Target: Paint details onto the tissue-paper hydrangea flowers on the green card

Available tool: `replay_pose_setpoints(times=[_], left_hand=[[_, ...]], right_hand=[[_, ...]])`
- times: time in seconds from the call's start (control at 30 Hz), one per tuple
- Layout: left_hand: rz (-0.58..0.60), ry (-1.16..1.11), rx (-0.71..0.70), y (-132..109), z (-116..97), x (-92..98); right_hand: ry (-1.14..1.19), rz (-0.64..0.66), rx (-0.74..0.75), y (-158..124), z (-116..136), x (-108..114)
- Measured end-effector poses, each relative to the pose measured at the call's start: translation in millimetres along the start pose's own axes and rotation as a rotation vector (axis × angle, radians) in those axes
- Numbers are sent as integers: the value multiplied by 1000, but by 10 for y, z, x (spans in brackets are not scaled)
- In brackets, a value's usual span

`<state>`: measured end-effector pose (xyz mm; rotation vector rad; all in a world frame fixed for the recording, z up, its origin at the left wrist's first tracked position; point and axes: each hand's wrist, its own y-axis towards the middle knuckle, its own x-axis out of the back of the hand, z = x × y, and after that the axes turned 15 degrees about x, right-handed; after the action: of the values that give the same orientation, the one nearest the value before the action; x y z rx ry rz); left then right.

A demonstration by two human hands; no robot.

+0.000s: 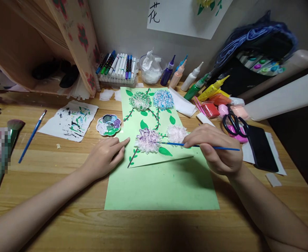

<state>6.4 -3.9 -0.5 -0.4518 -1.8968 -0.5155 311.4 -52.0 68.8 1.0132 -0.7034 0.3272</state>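
Note:
My right hand (pixel 216 148) pinches a thin blue paintbrush (pixel 178 144), its tip touching the white tissue flower with purple-painted edges (pixel 148 140). My left hand (pixel 109 154) rests on the table, index finger stretched to the left edge of the green paper (pixel 161 192) and the other fingers loosely curled; it holds nothing. Beside the purple flower is a plain whitish-pink flower (pixel 177 134), partly behind my right hand. Farther up the paper sit a green-tinted flower (pixel 140 100) and a blue-tinted flower (pixel 163 99), among painted brown stems and green leaves. A flower-shaped paint palette (pixel 108 125) lies left of the paper.
Left are a paint-stained paper (pixel 72 120), another blue paintbrush (pixel 33 134) and a makeup brush (pixel 8 154). Behind stand markers (pixel 118 66), a bowl of tissue (pixel 151 70) and paint bottles (pixel 193 77). Scissors (pixel 235 125) and a phone (pixel 262 148) lie right.

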Motion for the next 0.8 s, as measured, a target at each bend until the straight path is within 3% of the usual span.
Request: replay_pose_setpoints(times=[0.6,0.8], left_hand=[[19,-30,23,-29,17,-26],[19,-32,31,-31,3,-18]], right_hand=[[32,70,-17,-42,-34,-28],[15,-75,-47,99,1,-4]])
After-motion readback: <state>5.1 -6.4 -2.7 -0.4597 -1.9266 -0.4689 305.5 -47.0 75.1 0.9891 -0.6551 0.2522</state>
